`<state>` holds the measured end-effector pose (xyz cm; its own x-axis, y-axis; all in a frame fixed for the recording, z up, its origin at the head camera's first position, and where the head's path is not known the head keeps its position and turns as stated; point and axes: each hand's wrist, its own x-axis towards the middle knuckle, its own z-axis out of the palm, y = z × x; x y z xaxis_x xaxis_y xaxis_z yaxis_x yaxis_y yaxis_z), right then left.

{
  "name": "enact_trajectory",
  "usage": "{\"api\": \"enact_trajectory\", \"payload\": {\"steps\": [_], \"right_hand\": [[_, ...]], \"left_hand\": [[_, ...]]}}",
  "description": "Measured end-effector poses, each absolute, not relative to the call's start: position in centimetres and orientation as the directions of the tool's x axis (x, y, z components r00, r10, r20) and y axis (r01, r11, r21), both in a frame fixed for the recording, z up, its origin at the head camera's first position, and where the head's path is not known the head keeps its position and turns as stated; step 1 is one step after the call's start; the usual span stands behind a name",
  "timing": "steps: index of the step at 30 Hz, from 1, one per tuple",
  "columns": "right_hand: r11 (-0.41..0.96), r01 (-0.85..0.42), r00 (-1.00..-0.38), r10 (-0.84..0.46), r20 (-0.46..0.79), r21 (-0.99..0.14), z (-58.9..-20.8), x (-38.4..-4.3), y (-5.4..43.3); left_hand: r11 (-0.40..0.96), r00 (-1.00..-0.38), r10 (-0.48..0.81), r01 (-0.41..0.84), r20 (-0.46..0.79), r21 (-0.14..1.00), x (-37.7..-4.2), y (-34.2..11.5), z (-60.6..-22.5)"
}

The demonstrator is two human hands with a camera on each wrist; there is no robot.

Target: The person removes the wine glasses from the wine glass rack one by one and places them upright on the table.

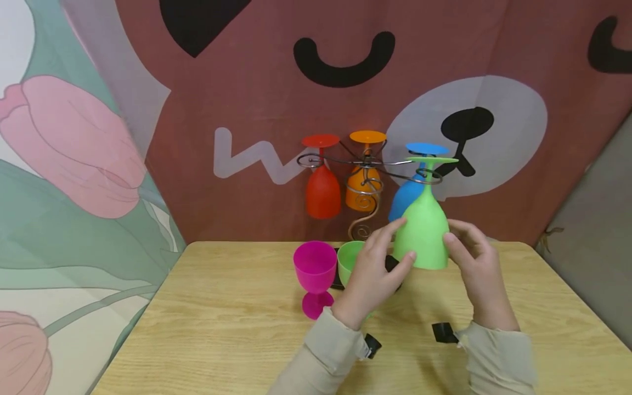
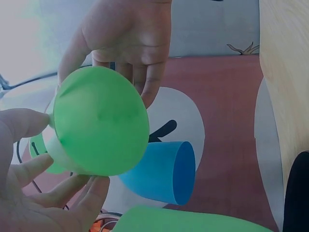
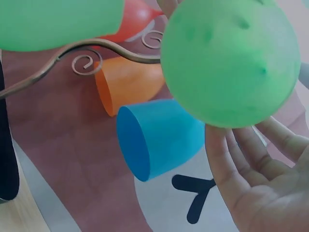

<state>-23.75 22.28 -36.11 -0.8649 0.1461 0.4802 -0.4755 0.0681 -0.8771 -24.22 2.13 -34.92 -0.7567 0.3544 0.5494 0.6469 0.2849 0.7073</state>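
Upside down, a light green plastic goblet (image 1: 422, 233) has its stem at the front right ring of a wire goblet rack (image 1: 367, 163), its foot above the ring. My left hand (image 1: 375, 269) holds the bowl from the left, thumb near the rim. From the right, my right hand (image 1: 476, 263) grips the same bowl, thumb in front and fingers behind. Just behind it hangs a blue goblet (image 3: 161, 137). Red (image 1: 323, 192) and orange (image 1: 359, 195) goblets also hang bowl-down on the rack.
Upright on the wooden table (image 1: 222, 323) stand a magenta goblet (image 1: 315, 266) and another green goblet (image 1: 348, 260), the latter partly hidden by my left hand. The rack's dark base lies behind them. A printed cloth (image 1: 247, 104) hangs behind the table.
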Motion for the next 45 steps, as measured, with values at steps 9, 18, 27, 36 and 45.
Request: {"api": "enact_trajectory", "payload": {"steps": [9, 18, 27, 36, 45], "right_hand": [[0.088, -0.513, -0.857, 0.001, 0.515, -0.854, -36.1, -23.1, 24.5], [0.152, -0.472, -0.877, 0.015, 0.480, -0.868, -35.8, -22.4, 25.1], [0.120, -0.443, -0.889, 0.072, 0.453, -0.888, -35.1, -21.9, 25.0], [0.078, -0.409, -0.911, 0.022, 0.412, -0.909, -34.6, -21.4, 25.8], [0.035, -0.395, -0.916, -0.093, 0.391, -0.918, -34.3, -21.3, 25.9]], "left_hand": [[0.196, -0.730, 0.381, 0.664, 0.567, 0.722, -24.2, 2.3, -35.2], [0.035, -0.778, 0.428, 0.522, 0.459, 0.852, -24.4, 2.3, -35.7], [-0.125, -0.756, 0.494, 0.427, 0.429, 0.896, -24.4, 2.4, -35.5], [-0.196, -0.759, 0.531, 0.322, 0.376, 0.926, -24.0, 2.5, -35.6], [-0.256, -0.786, 0.513, 0.246, 0.346, 0.935, -23.4, 3.0, -35.8]]}}
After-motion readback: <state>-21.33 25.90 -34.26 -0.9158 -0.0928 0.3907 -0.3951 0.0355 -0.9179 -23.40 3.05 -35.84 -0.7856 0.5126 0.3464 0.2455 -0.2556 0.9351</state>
